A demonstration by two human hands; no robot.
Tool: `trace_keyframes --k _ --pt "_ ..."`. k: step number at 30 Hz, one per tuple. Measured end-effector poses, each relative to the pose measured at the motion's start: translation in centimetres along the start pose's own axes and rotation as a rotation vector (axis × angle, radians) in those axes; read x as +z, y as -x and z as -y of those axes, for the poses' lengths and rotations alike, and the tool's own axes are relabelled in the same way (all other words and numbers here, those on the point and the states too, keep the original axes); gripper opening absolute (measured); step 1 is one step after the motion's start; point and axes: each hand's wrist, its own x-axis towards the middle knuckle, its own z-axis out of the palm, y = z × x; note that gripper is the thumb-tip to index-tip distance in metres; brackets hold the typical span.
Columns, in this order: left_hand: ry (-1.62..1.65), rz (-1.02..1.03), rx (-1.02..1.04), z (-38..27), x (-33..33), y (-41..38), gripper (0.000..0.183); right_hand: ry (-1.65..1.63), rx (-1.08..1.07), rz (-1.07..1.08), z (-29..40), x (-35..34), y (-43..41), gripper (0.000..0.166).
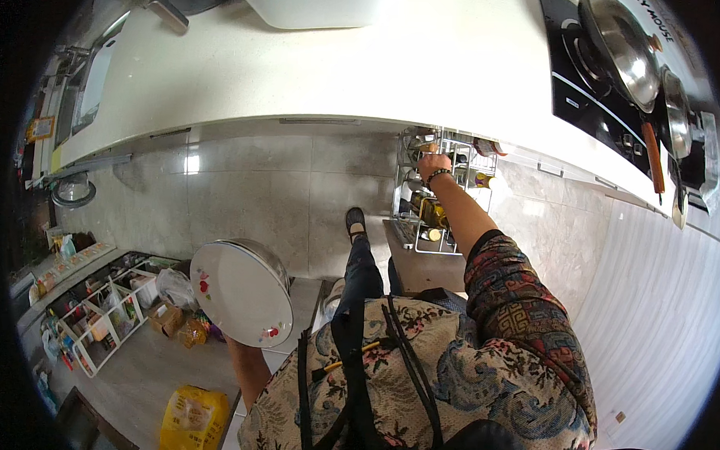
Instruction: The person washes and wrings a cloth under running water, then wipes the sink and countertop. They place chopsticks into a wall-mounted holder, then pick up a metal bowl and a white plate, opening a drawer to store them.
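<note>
My right hand (434,167) reaches into a pull-out wire rack (445,252) below the counter, its fingers curled down among bottles and jars. What the fingertips touch is hidden. Near the wrist stand a bottle of yellow oil (436,214) and a container with a yellow cap (484,180). On my left, a white plate with red fruit decoration (241,292) is tilted toward me, with a metal basin (271,259) right behind it. My left forearm (248,367) runs up to the plate's underside and appears to support it; the left hand itself is hidden there.
A white countertop (317,75) crosses ahead, bearing a translucent tub (320,6). Pans (631,50) sit on the black gas hob (595,123), one orange handle (654,158) overhanging the edge. Left are a white storage rack (109,329) and a yellow bag (194,421). My foot (355,220) is on the tiles.
</note>
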Motion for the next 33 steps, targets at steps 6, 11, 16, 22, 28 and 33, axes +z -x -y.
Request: trace_keyframes --k 6,11,16,22,28,33 --pt "-0.026 0.019 0.003 0.0 0.3 0.4 0.051 -0.002 -0.051 -0.024 -1.8 -0.9 1.6 0.023" --pt "-0.053 0.052 0.005 0.0 0.7 0.3 0.051 -0.143 -0.025 -0.139 -2.4 -1.8 3.0 0.024" --pt "-0.078 0.101 0.010 -0.2 1.2 -0.1 0.051 -0.359 0.055 -0.348 -5.3 -1.4 8.9 0.020" --pt "-0.114 0.165 0.020 -0.5 2.0 -0.7 0.051 -0.510 0.315 -0.557 -10.4 1.2 21.5 0.025" --pt "-0.155 0.254 0.030 -0.6 3.4 -1.6 0.051 -0.543 0.508 -0.537 -9.7 6.4 30.5 0.032" --pt "-0.185 0.340 0.031 -0.8 5.2 -2.6 0.051 -0.843 0.394 -0.558 -7.7 10.5 30.1 0.030"
